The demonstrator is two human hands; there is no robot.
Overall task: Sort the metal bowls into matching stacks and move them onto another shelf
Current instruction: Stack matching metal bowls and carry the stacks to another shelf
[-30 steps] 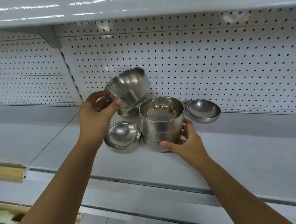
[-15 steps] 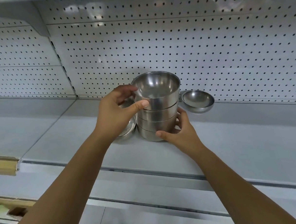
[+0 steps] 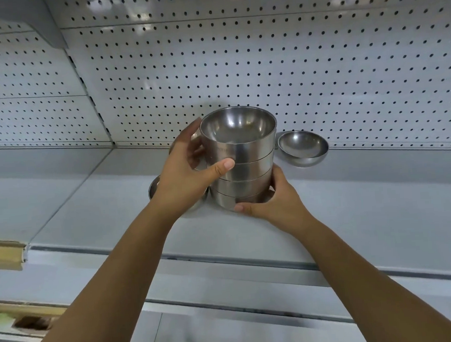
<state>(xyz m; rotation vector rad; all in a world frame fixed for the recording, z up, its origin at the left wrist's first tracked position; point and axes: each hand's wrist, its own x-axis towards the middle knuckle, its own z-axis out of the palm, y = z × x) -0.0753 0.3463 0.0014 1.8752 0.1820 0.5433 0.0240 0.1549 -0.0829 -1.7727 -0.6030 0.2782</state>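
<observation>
A stack of several straight-sided metal bowls (image 3: pixel 242 167) stands on the grey shelf (image 3: pixel 369 214), near the pegboard back wall. My left hand (image 3: pixel 190 173) wraps around the stack's upper left side, thumb across the front of the top bowl. At the stack's base, my right hand (image 3: pixel 271 199) grips the bottom bowl from the right. A shallow round bowl (image 3: pixel 303 148) sits alone just right of the stack. Another shallow bowl (image 3: pixel 153 188) lies behind my left hand, mostly hidden.
The white pegboard wall (image 3: pixel 265 69) rises directly behind the bowls. A shelf bracket (image 3: pixel 48 23) hangs at the upper left. A lower shelf edge (image 3: pixel 228 306) runs below, and a beige price strip (image 3: pixel 3 254) sits at the left.
My left hand carried the deep bowl rightward and set it onto the stack, then stayed on its side. My right hand kept hold of the stack's base throughout.
</observation>
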